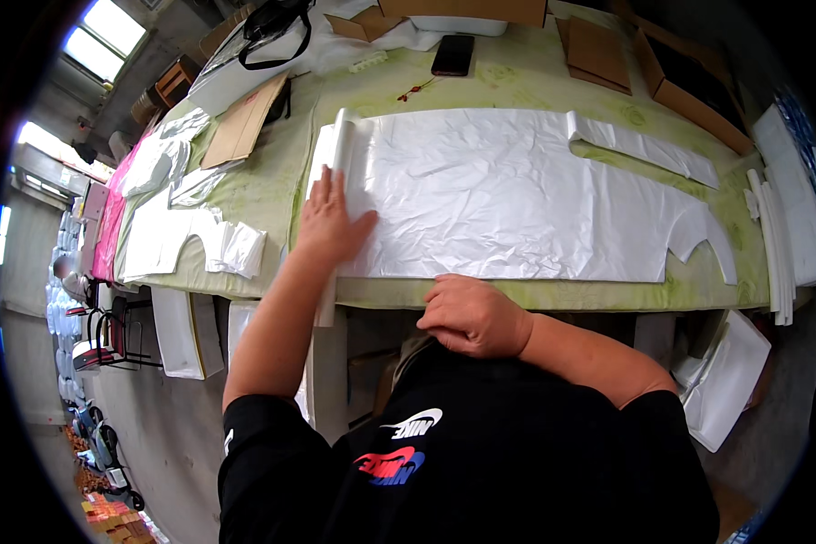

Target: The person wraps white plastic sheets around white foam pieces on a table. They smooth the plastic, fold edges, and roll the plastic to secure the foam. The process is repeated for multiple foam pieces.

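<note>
In the head view, your white plastic sheet [480, 195] lies on green cloth [526, 86]. Your left hand [331, 225] presses flat, thumb spread, on its folded end; your right hand [473, 315] curls, grip unclear. Likely light, limp, slippery: best held by that layered end.

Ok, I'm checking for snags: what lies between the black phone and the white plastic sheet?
In the head view, green patterned tablecloth separates the phone from the plastic sheet, with a small red corded trinket toward the left.

White plastic sheet [480, 199] here, against a pale green tablecloth [521, 86] patterned in deeper green! Black phone [453, 55] there, brown cardboard box [467, 9].
</note>
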